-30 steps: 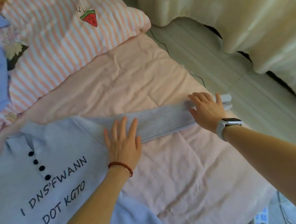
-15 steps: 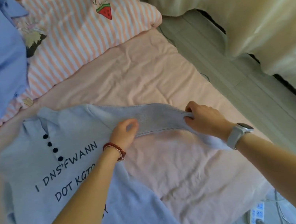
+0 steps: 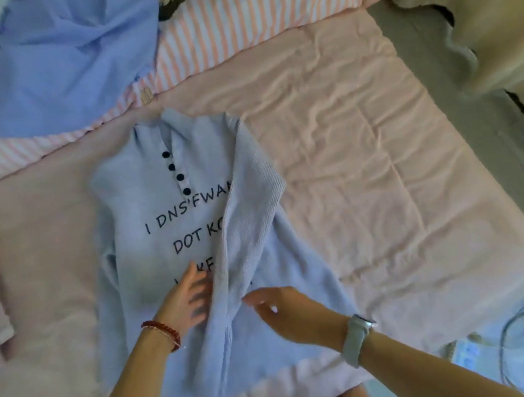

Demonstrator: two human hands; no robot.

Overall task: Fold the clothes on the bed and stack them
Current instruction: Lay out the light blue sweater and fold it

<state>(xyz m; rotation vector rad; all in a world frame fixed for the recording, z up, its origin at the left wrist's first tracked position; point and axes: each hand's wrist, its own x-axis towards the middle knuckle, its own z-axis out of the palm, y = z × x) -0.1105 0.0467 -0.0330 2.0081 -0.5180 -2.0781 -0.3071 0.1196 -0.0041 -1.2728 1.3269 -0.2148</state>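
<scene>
My right hand (image 3: 288,313) hovers loose-fingered, holding nothing; my left hand (image 3: 186,303) lies flat beside the sleeve (image 3: 249,210) folded across the sweater (image 3: 161,213). Other sleeve and body remain unfolded. Beyond my fingertips, the blue shirt (image 3: 56,59) waits crumpled, nothing stacked.

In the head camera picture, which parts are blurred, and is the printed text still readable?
Head view: both the left hand and right hand are motion-blurred; the black printed lettering on the pale blue buttoned sweater stays legible where its folded sleeve does not cover it.
</scene>
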